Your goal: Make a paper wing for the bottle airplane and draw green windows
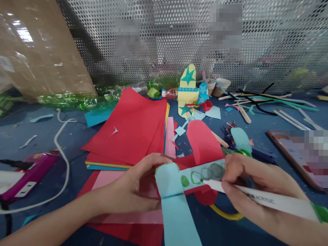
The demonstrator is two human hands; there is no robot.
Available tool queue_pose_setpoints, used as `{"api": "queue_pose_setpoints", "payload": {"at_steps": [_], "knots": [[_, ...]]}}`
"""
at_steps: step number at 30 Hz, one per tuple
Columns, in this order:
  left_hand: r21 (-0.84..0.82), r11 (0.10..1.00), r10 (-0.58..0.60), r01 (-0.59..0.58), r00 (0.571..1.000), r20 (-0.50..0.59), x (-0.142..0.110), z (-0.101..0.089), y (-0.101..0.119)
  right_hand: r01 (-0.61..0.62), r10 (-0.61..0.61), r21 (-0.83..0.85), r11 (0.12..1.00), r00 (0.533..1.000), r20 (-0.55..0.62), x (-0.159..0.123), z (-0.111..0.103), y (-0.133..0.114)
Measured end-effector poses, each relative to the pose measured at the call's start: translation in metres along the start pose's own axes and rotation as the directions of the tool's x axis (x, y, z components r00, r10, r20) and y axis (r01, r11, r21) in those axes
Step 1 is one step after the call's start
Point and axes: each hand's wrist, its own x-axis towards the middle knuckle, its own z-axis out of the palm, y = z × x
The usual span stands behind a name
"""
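Observation:
My left hand (133, 186) is closed around the left end of a paper craft plane (194, 171) made of red and light blue paper, steadying it. My right hand (246, 181) grips a white marker (261, 197) with a green cap end, its tip touching the light blue strip where several green circles are drawn. A light blue wing (176, 208) hangs toward me and a red wing (203, 143) points away.
A stack of red and coloured paper (133, 133) lies ahead on the blue table. A yellow paper rocket (188, 90) stands farther back. Pipe cleaners and sticks (266, 99) lie right, a phone (299, 153) near right, a magenta glue gun (25, 174) with cable left, green bottles (77, 100) behind.

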Motion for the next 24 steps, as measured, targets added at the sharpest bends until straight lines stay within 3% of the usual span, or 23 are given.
{"api": "queue_pose_setpoints", "payload": {"at_steps": [3, 11, 18, 24], "knots": [[0.015, 1.000, 0.013, -0.013, 1.000, -0.009, -0.0001, 0.0000, 0.0002, -0.015, 0.015, 0.005, 1.000, 0.998, -0.062, -0.0005, 0.0016, -0.0014], [0.014, 1.000, -0.008, 0.008, 1.000, -0.007, 0.0008, -0.0001, -0.0002, -0.018, 0.019, 0.017, 1.000, 0.997, -0.077, -0.0005, 0.0047, -0.0025], [0.023, 1.000, 0.002, -0.002, 1.000, -0.001, -0.0003, -0.0002, -0.0009, -0.015, 0.013, -0.029, 0.999, 0.998, -0.061, -0.0014, 0.0022, 0.0003], [-0.010, 1.000, 0.004, -0.004, 1.000, -0.001, -0.0003, 0.0000, 0.0011, -0.034, 0.033, 0.012, 0.999, 0.999, 0.025, -0.0013, -0.0025, 0.0047]]}}
